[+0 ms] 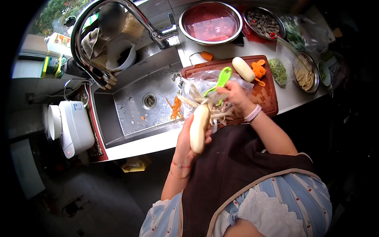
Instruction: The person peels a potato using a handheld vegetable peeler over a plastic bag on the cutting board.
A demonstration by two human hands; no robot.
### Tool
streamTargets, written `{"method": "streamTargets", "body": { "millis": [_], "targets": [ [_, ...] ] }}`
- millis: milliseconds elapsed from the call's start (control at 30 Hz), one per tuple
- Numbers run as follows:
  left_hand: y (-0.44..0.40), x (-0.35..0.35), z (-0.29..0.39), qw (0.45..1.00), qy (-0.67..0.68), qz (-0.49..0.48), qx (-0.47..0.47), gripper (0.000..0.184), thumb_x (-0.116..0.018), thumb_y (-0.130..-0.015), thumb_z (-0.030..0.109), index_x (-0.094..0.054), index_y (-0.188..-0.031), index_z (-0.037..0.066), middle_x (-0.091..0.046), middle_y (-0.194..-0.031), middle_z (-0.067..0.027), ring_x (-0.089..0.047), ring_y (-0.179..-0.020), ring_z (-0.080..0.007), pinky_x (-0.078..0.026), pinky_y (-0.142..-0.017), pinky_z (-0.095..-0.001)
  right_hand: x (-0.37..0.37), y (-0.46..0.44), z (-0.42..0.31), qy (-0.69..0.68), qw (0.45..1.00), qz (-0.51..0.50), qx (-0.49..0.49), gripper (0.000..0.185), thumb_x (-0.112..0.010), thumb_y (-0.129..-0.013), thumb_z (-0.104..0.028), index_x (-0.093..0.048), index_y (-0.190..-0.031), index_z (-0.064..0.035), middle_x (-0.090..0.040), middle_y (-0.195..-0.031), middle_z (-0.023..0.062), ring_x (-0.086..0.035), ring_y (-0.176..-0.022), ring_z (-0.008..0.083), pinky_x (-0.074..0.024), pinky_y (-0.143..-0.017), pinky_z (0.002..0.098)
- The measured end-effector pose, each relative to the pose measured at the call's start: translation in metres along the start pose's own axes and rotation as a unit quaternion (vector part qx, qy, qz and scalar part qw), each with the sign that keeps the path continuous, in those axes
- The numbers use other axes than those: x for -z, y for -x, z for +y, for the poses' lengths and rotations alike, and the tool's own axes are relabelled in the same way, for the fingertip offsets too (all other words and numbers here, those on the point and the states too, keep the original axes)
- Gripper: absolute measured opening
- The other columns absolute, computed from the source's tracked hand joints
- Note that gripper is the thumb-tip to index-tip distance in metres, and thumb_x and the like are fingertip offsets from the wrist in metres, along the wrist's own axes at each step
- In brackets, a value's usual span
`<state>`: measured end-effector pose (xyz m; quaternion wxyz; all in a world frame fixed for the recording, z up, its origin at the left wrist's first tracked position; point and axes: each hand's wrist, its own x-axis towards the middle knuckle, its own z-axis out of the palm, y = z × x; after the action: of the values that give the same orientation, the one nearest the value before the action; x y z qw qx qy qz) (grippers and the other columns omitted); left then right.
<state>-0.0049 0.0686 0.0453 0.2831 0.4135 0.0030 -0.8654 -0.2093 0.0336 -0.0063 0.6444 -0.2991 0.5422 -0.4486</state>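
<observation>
My left hand (184, 136) is wrapped round a pale, peeled-looking lotus root (199, 128), which it holds up at a tilt over the counter's front edge. In my right hand (237, 98) is a bright green peeler (221, 81), close to the root's upper end; I cannot tell whether its blade touches. Beneath them, pale peelings (221, 115) lie heaped on a clear plastic bag (245, 89). The bag rests on a reddish-brown cutting board (272, 103). A second pale root (243, 69) and orange carrot pieces (258, 70) sit at the board's far side.
A steel sink (132, 112) holding orange peelings (175, 107) lies to the left under a curved faucet (158, 37). Behind the board stand a water-filled basin (211, 39) and a bowl of shellfish (263, 24). Another bowl (304, 77) is at right; a white appliance (75, 128) stands left.
</observation>
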Motion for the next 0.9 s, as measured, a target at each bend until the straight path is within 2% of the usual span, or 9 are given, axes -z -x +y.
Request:
{"method": "streamTargets", "body": {
  "millis": [100,133,200,300,367,467,500,567,900],
  "targets": [
    [0.013,0.001,-0.001,0.993,0.044,-0.106,0.029,0.044,-0.037,-0.095,0.042,-0.050,-0.111,0.003,-0.053,-0.079,-0.0085,-0.051,-0.069,-0.0177,-0.046,-0.053,-0.0275,0.028,-0.006,0.017,0.057,0.998,0.014,0.012,0.016,-0.062,-0.085,-0.017,-0.061,-0.091,-0.0021,-0.060,-0.067,0.0035,-0.051,-0.052,0.0085,-0.0415,-0.048,0.0223],
    [0.008,0.008,-0.002,0.989,0.052,-0.133,0.027,0.045,-0.036,-0.095,0.042,-0.051,-0.113,0.004,-0.056,-0.084,-0.0106,-0.053,-0.072,-0.0193,-0.047,-0.055,-0.0281,0.026,-0.002,0.016,0.225,0.969,0.014,0.101,0.018,-0.064,-0.082,-0.018,-0.061,-0.091,-0.0022,-0.061,-0.069,0.0071,-0.054,-0.053,0.0147,-0.0436,-0.050,0.0275],
    [0.004,0.008,0.000,0.985,0.058,-0.161,0.024,0.046,-0.036,-0.095,0.043,-0.052,-0.116,0.005,-0.058,-0.088,-0.0127,-0.055,-0.076,-0.0209,-0.048,-0.057,-0.0286,0.025,0.006,0.009,0.555,0.804,0.010,0.214,0.023,-0.066,-0.077,-0.021,-0.059,-0.084,-0.0011,-0.061,-0.075,0.0159,-0.059,-0.064,0.0321,-0.0468,-0.059,0.0414],
    [0.004,-0.004,0.004,0.993,-0.010,-0.116,-0.012,0.046,-0.033,-0.096,0.041,-0.051,-0.117,0.005,-0.058,-0.092,-0.0125,-0.055,-0.080,-0.0204,-0.049,-0.058,-0.0287,0.009,0.024,-0.016,0.574,0.776,0.109,0.238,0.020,-0.064,-0.078,-0.019,-0.057,-0.072,-0.0013,-0.060,-0.071,0.0160,-0.059,-0.069,0.0346,-0.0466,-0.059,0.0422],
    [0.002,-0.006,0.006,0.993,-0.011,-0.118,-0.020,0.045,-0.032,-0.096,0.040,-0.050,-0.119,0.006,-0.059,-0.093,-0.0123,-0.055,-0.079,-0.0199,-0.049,-0.059,-0.0280,0.006,0.034,-0.038,0.565,0.786,0.118,0.223,0.018,-0.066,-0.078,-0.018,-0.060,-0.075,-0.0011,-0.061,-0.073,0.0164,-0.060,-0.068,0.0330,-0.0470,-0.058,0.0395],
    [-0.003,-0.011,0.005,0.990,-0.052,-0.113,-0.063,0.045,-0.032,-0.096,0.039,-0.051,-0.118,0.005,-0.059,-0.092,-0.0119,-0.056,-0.080,-0.0187,-0.050,-0.059,-0.0277,-0.003,0.056,-0.061,0.262,0.944,0.104,0.173,0.025,-0.069,-0.080,-0.015,-0.062,-0.097,0.0010,-0.066,-0.086,0.0110,-0.064,-0.070,0.0164,-0.0480,-0.061,0.0273],
    [-0.006,-0.011,0.004,0.990,-0.054,-0.115,-0.060,0.045,-0.032,-0.096,0.039,-0.051,-0.118,0.005,-0.059,-0.092,-0.0119,-0.056,-0.080,-0.0187,-0.050,-0.059,-0.0277,-0.010,0.063,-0.064,0.262,0.943,0.109,0.172,0.025,-0.069,-0.080,-0.015,-0.062,-0.097,0.0010,-0.066,-0.086,0.0110,-0.064,-0.070,0.0164,-0.0480,-0.061,0.0273],
    [-0.012,-0.006,0.000,0.988,-0.063,-0.119,-0.072,0.048,-0.036,-0.094,0.042,-0.050,-0.119,0.004,-0.059,-0.093,-0.0118,-0.056,-0.076,-0.0171,-0.049,-0.055,-0.0266,-0.027,0.073,-0.068,-0.019,0.993,-0.041,0.110,0.021,-0.068,-0.082,-0.012,-0.062,-0.097,0.0017,-0.066,-0.086,0.0057,-0.061,-0.075,0.0102,-0.0479,-0.065,0.0249],
    [0.032,-0.034,0.007,0.958,-0.231,-0.084,-0.147,0.069,-0.059,-0.079,0.046,-0.040,-0.129,0.001,-0.058,-0.096,-0.0111,-0.057,-0.071,-0.0132,-0.047,-0.055,-0.0219,-0.007,0.045,-0.057,0.006,0.998,-0.009,0.067,0.015,-0.067,-0.083,-0.012,-0.063,-0.091,0.0010,-0.062,-0.077,0.0003,-0.054,-0.068,0.0038,-0.0435,-0.059,0.0196]
  ]
}}
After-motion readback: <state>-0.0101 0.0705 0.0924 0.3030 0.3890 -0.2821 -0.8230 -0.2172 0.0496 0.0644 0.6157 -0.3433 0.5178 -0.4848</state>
